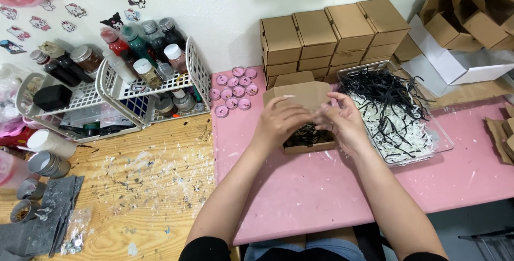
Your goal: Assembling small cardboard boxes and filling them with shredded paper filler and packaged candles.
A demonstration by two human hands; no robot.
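Pinched black shreds with left hand (279, 121) and right hand (342, 122) over one open box (300, 96); ten pink candles (234, 91) behind; one shred tray (443, 139) right.

Single head-worn view, looking steeply down and forward from above the seated person, close range, forearms entering from the bottom edge. Landmark: pink mat (300, 186), centre frame. White wall runs beyond its far edge, wooden tabletop (144, 196) left of it, bare floor past its near right corner.
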